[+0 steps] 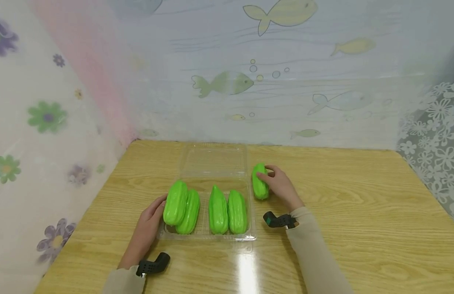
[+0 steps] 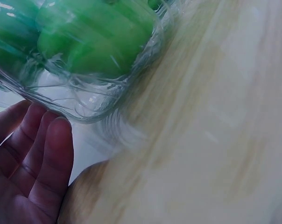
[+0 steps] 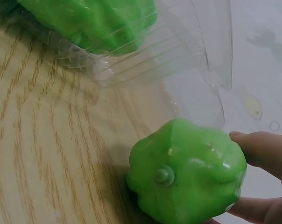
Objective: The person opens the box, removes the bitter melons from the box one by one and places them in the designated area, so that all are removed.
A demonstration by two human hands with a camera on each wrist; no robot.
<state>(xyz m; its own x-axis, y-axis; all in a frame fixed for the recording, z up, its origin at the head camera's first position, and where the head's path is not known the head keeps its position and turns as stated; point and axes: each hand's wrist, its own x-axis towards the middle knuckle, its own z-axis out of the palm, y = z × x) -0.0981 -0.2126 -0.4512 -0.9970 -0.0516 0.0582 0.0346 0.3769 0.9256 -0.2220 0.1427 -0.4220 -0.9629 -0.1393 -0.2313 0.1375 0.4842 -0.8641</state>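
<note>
A clear plastic clamshell box (image 1: 204, 236) lies on the table with its lid (image 1: 214, 159) folded back. Several green ribbed gourds fill it. One left gourd (image 1: 175, 203) sits raised and overlaps its neighbour (image 1: 189, 212); a pointed gourd (image 1: 218, 210) and another gourd (image 1: 237, 212) lie side by side at right. My left hand (image 1: 149, 222) rests against the box's left side, its fingers (image 2: 57, 149) fairly straight at the plastic wall in the left wrist view. To the right of the box, my right hand (image 1: 282, 185) grips a gourd (image 3: 187, 172) between thumb and fingers; its stub end faces the right wrist camera.
The wood-grain table (image 1: 359, 204) spreads out on both sides of the box. A fish-print curtain (image 1: 285, 102) hangs along the back edge, with a flower-print sheet (image 1: 47, 163) on the left. Each wrist wears a black camera mount (image 1: 153, 264).
</note>
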